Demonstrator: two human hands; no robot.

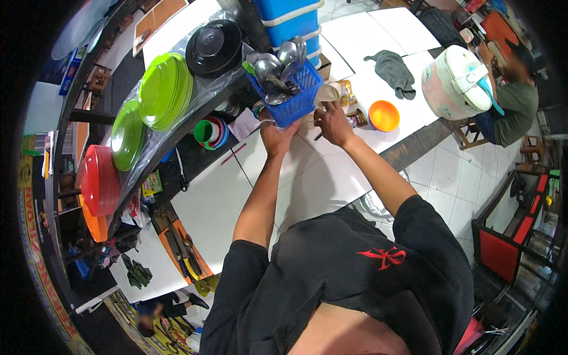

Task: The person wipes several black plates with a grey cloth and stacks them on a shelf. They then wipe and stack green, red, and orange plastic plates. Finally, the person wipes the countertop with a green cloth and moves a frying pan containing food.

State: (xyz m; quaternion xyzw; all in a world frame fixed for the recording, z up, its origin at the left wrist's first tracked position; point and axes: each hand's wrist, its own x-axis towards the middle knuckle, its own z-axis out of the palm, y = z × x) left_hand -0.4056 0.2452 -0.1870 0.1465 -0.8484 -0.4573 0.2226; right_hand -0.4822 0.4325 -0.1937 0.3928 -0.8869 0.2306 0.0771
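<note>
At the table's far edge, my left hand [278,137] reaches in under a blue plastic basket [294,100]. Its fingers are partly hidden by the basket, so what they hold is unclear. My right hand [335,125] is just right of the basket, fingers curled in, closed on something I cannot make out. Beige material [327,93], perhaps paper or cloth, shows beside the right fingers and behind the basket. Metal spoons and ladles [269,66] fill the basket. Small packets [348,92] and an orange bowl [384,115] lie right of my right hand.
Green plates [165,89], red plates [99,180] and a black lidded dish [214,47] stand on a raised shelf at left. Coloured cups [208,133] sit below it. A grey cloth [391,72] and a large drink cooler [454,86] are at right, near a seated person [513,97].
</note>
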